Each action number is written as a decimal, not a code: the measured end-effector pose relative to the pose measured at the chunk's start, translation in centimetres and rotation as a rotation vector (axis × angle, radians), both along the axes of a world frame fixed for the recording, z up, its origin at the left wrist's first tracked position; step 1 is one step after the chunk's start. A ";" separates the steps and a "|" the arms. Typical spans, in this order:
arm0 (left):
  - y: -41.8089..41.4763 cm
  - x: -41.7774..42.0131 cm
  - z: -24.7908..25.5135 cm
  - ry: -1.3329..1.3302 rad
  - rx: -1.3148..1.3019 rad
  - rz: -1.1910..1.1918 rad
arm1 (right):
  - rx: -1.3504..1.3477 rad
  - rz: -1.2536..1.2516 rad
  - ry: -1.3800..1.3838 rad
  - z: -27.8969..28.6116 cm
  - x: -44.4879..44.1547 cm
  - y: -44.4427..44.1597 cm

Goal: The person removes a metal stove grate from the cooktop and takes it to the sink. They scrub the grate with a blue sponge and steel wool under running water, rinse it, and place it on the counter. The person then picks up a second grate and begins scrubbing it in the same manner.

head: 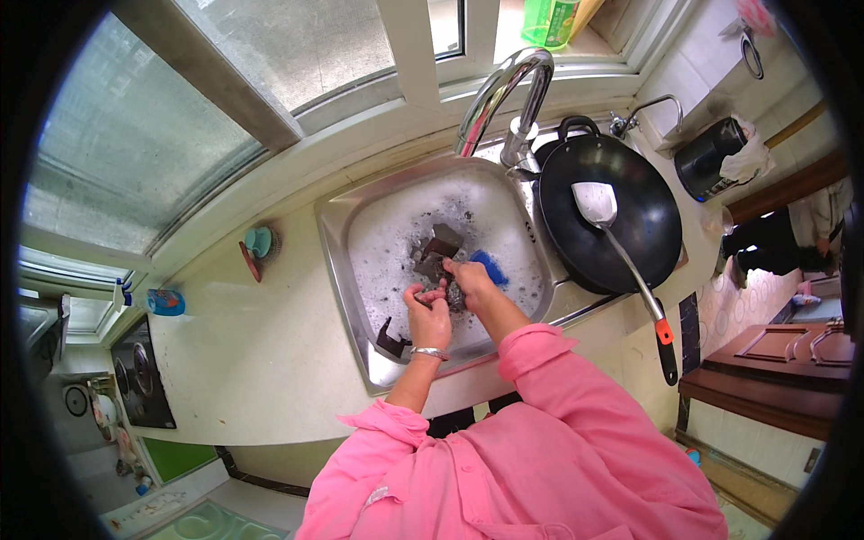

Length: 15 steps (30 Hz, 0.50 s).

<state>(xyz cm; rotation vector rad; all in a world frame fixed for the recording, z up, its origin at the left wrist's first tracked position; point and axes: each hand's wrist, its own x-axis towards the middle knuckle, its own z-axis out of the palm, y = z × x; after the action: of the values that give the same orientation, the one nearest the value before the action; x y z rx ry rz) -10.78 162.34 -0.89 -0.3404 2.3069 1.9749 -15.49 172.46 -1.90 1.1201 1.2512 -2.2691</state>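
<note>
Both hands are over a stainless steel sink (pixel 335 253) full of foamy water. My left hand (pixel 430 320) curls its fingers around a dark piece, mostly hidden by the fingers. My right hand (pixel 472 283) grips what looks like a steel wool scrubber (pixel 456 298), pressed between the two hands. Just beyond the fingertips a dark brown angular piece (pixel 442 246) shows in a gap in the foam; whether it joins the held piece is unclear. A blue sponge or cloth (pixel 489 268) floats beside my right hand. A black notched bracket-like piece (pixel 391 339) lies at the sink's near left corner.
A chrome faucet (pixel 520 138) arches over the sink's far side. To the right sits a black wok (pixel 634 223) with a metal spatula (pixel 597 202), its handle jutting past the counter edge. Left on the counter (pixel 250 358) are a teal-handled scrubber (pixel 258 241) and a blue spray bottle (pixel 165 302).
</note>
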 end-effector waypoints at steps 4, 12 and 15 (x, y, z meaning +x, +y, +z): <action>-2.0 -1.3 -0.8 -0.006 -0.006 0.150 | 0.398 0.098 0.221 0.5 3.2 -4.4; -3.4 -1.4 0.0 -0.179 0.528 0.303 | 0.698 0.237 0.571 1.4 5.1 -5.7; -4.2 -1.8 3.0 -0.239 0.073 0.066 | 0.944 0.391 0.550 2.5 5.2 -3.8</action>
<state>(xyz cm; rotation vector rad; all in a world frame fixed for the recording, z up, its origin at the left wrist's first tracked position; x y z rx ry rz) -12.60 158.14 2.09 -0.6163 2.0972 1.9222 -10.30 168.67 0.62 0.3511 2.6337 -1.7100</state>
